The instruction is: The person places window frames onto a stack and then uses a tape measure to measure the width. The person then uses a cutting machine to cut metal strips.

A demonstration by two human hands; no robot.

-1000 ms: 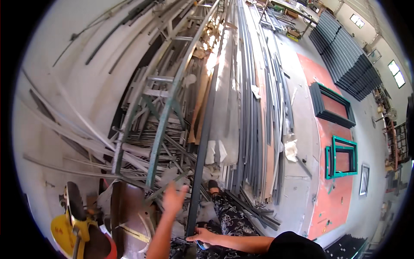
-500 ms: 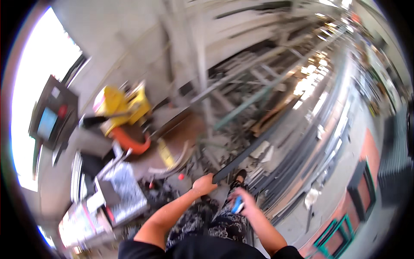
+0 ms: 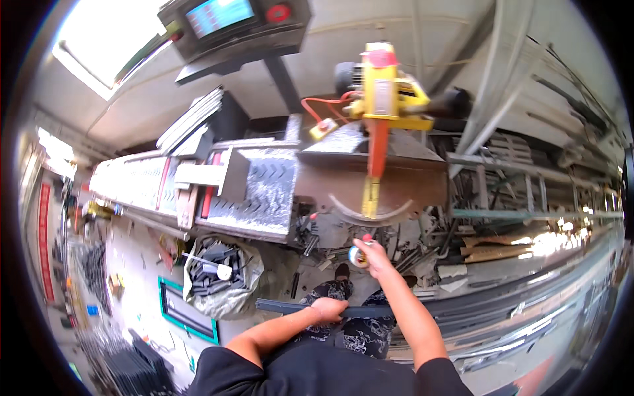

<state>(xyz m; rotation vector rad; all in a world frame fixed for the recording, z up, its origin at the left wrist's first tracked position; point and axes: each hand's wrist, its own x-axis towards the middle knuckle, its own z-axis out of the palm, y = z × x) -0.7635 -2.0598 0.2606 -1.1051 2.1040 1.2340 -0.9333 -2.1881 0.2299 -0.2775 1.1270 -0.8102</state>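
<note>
My left hand (image 3: 330, 309) is closed around a long dark grey metal profile (image 3: 281, 306), held level across my legs. Its left end sticks out past the hand, and the bar runs right, behind my right forearm. My right hand (image 3: 376, 258) is raised ahead, gripping a small round blue-and-white tape measure (image 3: 358, 257). Close to those fingers is a red knob (image 3: 367, 237); whether they touch it I cannot tell. Beyond stands a yellow cutting saw (image 3: 380, 89) with an orange guard (image 3: 377, 148) over a brown round table (image 3: 327, 181).
Left of the saw, a metal bench (image 3: 261, 228) carries a grey block. A white sack (image 3: 228, 290) of dark offcuts and a green-edged frame (image 3: 168, 310) are on the floor. Long profiles (image 3: 528, 294) lie at right, below a rack (image 3: 535, 214). A control screen (image 3: 220, 14) hangs upper left.
My view has swung left, bringing the saw ahead of me. The profile has come round to lie across my body, and my right hand has risen toward the saw table.
</note>
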